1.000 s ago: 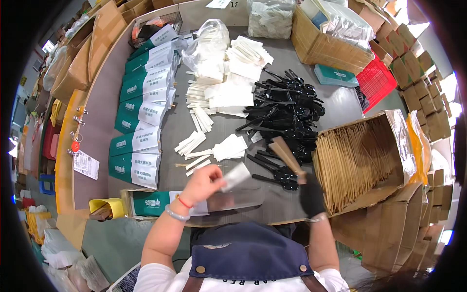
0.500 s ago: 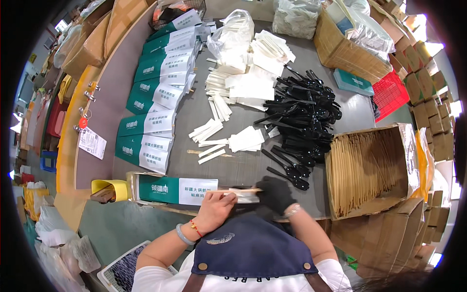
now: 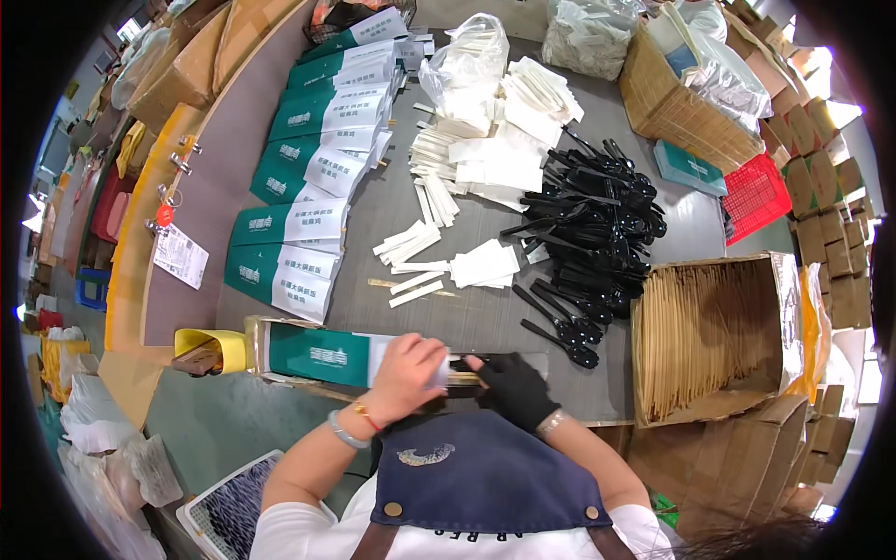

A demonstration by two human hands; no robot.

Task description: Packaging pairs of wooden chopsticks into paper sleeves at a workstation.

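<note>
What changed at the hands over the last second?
Both hands dropped from over the table to its near edge. The left hand now presses the green-and-white sleeve; the gloved right hand feeds dark cutlery into its end. Black spoon pile and chopstick box unchanged.

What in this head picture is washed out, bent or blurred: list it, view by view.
Head view: fisheye bends the table edge and leaves black corners. Daylight blows out the upper right beyond the red basket. The left hand and the gloved right hand look fairly sharp on the green-and-white sleeve. The black spoons merge into one dark mass.
</note>
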